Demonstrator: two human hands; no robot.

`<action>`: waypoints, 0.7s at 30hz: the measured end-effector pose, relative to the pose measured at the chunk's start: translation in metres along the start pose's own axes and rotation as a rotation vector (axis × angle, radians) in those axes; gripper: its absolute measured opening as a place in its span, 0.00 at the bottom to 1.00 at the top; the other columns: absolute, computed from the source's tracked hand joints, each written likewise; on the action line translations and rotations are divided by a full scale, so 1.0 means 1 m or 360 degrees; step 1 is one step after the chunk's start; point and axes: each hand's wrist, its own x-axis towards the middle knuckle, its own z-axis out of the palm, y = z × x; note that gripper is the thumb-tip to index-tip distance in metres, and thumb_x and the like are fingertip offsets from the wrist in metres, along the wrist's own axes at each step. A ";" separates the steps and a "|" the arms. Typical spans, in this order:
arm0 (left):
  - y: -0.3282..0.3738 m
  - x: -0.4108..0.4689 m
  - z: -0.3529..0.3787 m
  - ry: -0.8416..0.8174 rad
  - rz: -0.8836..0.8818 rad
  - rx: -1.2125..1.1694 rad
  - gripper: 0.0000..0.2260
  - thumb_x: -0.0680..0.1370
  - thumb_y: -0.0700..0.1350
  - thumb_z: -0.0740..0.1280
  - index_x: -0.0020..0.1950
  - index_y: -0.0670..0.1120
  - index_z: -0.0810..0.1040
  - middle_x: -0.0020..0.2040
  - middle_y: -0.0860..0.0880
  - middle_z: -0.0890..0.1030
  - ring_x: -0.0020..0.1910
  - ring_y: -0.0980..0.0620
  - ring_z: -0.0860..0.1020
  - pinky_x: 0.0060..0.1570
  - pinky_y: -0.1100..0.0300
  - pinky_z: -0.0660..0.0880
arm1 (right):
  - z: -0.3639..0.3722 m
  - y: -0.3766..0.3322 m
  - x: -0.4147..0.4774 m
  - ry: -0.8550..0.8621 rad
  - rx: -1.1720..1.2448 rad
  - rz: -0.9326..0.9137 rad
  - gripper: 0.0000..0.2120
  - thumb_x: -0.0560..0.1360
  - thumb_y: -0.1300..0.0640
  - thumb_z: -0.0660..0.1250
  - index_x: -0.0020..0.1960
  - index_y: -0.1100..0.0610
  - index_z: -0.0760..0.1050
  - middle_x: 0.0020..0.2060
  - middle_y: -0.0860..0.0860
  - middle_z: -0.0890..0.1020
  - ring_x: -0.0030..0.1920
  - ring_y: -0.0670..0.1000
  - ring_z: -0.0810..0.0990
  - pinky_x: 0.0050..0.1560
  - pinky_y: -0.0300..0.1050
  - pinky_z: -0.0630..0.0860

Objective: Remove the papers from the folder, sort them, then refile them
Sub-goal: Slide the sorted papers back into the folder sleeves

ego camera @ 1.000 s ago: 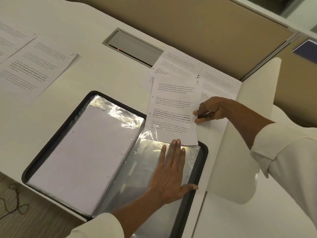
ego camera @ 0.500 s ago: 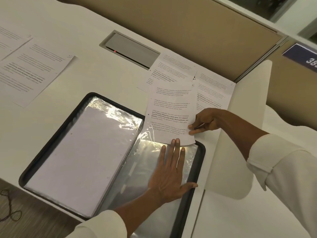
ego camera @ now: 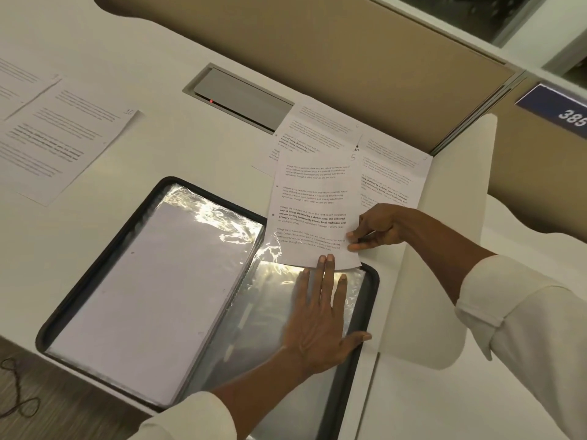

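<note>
A black folder (ego camera: pixel 95 271) lies open on the white desk, with clear plastic sleeves on both sides. The left side holds a stack of white pages (ego camera: pixel 143 300). My left hand (ego camera: pixel 317 315) presses flat on the clear sleeve (ego camera: pixel 270 300) of the right side, fingers straight. My right hand (ego camera: pixel 378 228) pinches the right edge of a printed sheet (ego camera: pixel 313 211) marked 5. The sheet's lower end sits at the sleeve's top opening, under my left fingertips. Two more printed sheets (ego camera: pixel 394 173) lie on the desk behind it.
Other printed sheets (ego camera: pixel 60 144) lie at the far left of the desk. A grey cable hatch (ego camera: pixel 241 100) is set into the desk at the back. A beige partition wall (ego camera: pixel 349 58) stands behind, and a white divider panel (ego camera: pixel 444 249) on the right.
The printed sheet has slid a little further down toward the sleeve opening with my right hand. My left hand stays pressed on the sleeve.
</note>
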 end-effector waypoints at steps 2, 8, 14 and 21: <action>0.005 0.012 -0.002 0.0071 -0.0032 -0.0046 0.44 0.81 0.73 0.55 0.86 0.44 0.54 0.86 0.39 0.44 0.85 0.39 0.43 0.82 0.35 0.52 | 0.000 0.001 -0.001 -0.0012 0.0008 -0.0014 0.20 0.73 0.76 0.73 0.63 0.65 0.81 0.59 0.61 0.85 0.58 0.64 0.84 0.54 0.56 0.86; -0.003 0.056 -0.010 0.0101 -0.0176 0.0119 0.28 0.83 0.60 0.64 0.76 0.43 0.72 0.81 0.37 0.66 0.81 0.37 0.64 0.79 0.38 0.62 | -0.003 0.005 -0.002 -0.0039 0.0018 -0.0027 0.21 0.73 0.77 0.73 0.63 0.63 0.81 0.59 0.61 0.85 0.59 0.66 0.84 0.60 0.58 0.84; -0.012 0.074 -0.021 0.0225 -0.0065 0.0101 0.18 0.80 0.59 0.68 0.57 0.46 0.84 0.68 0.43 0.79 0.70 0.41 0.73 0.72 0.42 0.69 | -0.003 0.005 -0.003 -0.0007 0.0034 -0.0044 0.22 0.73 0.77 0.73 0.64 0.64 0.80 0.59 0.63 0.85 0.57 0.66 0.85 0.56 0.57 0.85; 0.008 0.085 -0.024 0.0148 -0.0317 -0.0316 0.10 0.74 0.51 0.75 0.53 0.50 0.83 0.64 0.48 0.79 0.68 0.43 0.71 0.70 0.47 0.66 | -0.004 0.006 -0.005 -0.0016 0.0052 -0.0014 0.21 0.73 0.76 0.74 0.64 0.64 0.81 0.59 0.61 0.85 0.59 0.64 0.84 0.56 0.56 0.86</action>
